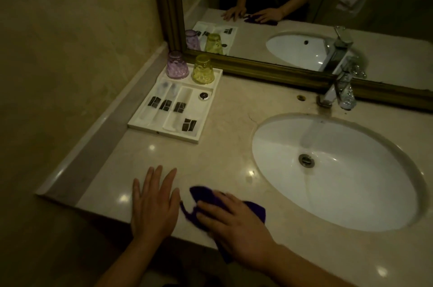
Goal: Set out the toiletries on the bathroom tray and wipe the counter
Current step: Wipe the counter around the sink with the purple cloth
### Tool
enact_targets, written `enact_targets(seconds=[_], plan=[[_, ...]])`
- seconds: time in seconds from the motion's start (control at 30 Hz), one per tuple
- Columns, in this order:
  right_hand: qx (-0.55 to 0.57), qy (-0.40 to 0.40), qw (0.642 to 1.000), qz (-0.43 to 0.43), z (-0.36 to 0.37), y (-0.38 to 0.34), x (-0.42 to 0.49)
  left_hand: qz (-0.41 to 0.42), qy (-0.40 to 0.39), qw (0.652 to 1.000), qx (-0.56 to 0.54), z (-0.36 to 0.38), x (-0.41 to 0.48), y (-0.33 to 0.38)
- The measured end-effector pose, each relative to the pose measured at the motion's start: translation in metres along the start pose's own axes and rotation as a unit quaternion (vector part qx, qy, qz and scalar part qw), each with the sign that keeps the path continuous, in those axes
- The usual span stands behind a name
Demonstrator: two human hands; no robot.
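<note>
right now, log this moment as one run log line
phase: wipe counter | left hand: flat on counter | right hand: pressing cloth near front edge | tray: packets laid in, purple cup and yellow cup upturned

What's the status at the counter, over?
Left hand open, flat on counter. Right hand pressing purple cloth down. Tray stocked, farther back, apart from cloth.
</note>
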State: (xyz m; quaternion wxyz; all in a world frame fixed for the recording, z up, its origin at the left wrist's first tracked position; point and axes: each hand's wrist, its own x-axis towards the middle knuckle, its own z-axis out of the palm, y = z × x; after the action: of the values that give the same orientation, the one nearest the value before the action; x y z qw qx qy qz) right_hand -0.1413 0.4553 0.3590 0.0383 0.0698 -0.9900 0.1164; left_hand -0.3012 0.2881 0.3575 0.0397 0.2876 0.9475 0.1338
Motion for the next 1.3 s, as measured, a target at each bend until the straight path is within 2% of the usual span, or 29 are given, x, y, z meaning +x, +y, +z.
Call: enact_targets(seconds=[0.07, 0.13, 0.2, 0.23, 0.3, 0.37, 0.47, 0.63, 0.67, 0.77, 0.83, 0.9, 0.97, 1.0, 1.07, 1.13, 1.23, 1.27, 1.3], plan=[[-0.028, 0.027, 0.999, -0.011, -0.006, 0.01, -0.011, -0.003, 0.004, 1.0, -0.007, 0.001, 0.0, -0.001], [0.03, 0.095, 0.99, 0.101, -0.025, 0.018, 0.003, 0.004, 0.01, 1.0, 0.0, 0.0, 0.0, 0.0], [0.173, 0.17, 0.942, 0.234, -0.048, 0.028, 0.025, 0.001, 0.008, 1.0, 0.008, 0.001, 0.0, 0.001], [0.233, 0.192, 0.915, 0.268, -0.057, 0.035, 0.031, -0.001, 0.005, 1.0, 0.01, 0.001, 0.0, 0.0], [0.287, 0.171, 0.896, 0.293, -0.072, 0.052, 0.031, -0.001, 0.009, 1.0, 0.01, 0.002, 0.001, 0.0], [0.215, 0.08, 0.924, 0.305, -0.075, 0.069, 0.022, 0.0, 0.011, 1.0, 0.007, 0.003, 0.002, 0.0], [0.033, -0.036, 0.968, 0.246, -0.052, 0.065, 0.013, 0.0, 0.015, 1.0, 0.001, 0.004, 0.001, -0.001], [-0.067, -0.06, 0.985, 0.15, -0.021, 0.054, 0.038, 0.003, 0.018, 1.0, 0.015, 0.008, 0.002, -0.002], [-0.066, -0.052, 0.983, 0.163, -0.022, 0.064, 0.047, 0.002, 0.017, 1.0, 0.019, 0.008, 0.002, -0.003], [-0.015, -0.016, 0.953, 0.302, -0.029, 0.085, 0.082, -0.003, 0.02, 1.0, 0.02, 0.008, 0.002, 0.0], [-0.006, -0.003, 0.952, 0.307, -0.027, 0.071, 0.109, -0.011, 0.025, 1.0, 0.004, 0.007, 0.001, 0.003], [-0.018, 0.003, 0.979, 0.203, -0.017, 0.037, 0.11, -0.015, 0.026, 0.999, -0.024, 0.006, 0.0, -0.001], [-0.032, -0.016, 0.998, 0.043, -0.005, 0.006, 0.081, -0.021, 0.043, 0.997, -0.063, 0.003, -0.001, -0.004], [-0.023, -0.04, 0.999, -0.016, -0.004, 0.001, 0.062, -0.02, 0.047, 0.995, -0.082, 0.002, -0.002, -0.004], [-0.013, -0.065, 0.995, -0.072, -0.008, 0.015, 0.041, -0.013, 0.048, 0.994, -0.097, 0.0, -0.003, -0.004], [-0.028, -0.062, 0.997, -0.027, -0.016, 0.032, 0.049, -0.007, 0.05, 0.996, -0.078, 0.0, -0.003, -0.004], [0.013, -0.037, 0.988, 0.153, -0.026, 0.034, 0.094, -0.005, 0.054, 0.997, -0.059, -0.001, -0.002, -0.001], [0.022, -0.034, 0.984, 0.176, -0.024, 0.024, 0.103, -0.002, 0.057, 0.997, -0.057, -0.001, -0.002, -0.001], [0.02, -0.03, 0.986, 0.162, -0.017, 0.01, 0.103, 0.001, 0.062, 0.996, -0.059, -0.001, -0.002, -0.003]])
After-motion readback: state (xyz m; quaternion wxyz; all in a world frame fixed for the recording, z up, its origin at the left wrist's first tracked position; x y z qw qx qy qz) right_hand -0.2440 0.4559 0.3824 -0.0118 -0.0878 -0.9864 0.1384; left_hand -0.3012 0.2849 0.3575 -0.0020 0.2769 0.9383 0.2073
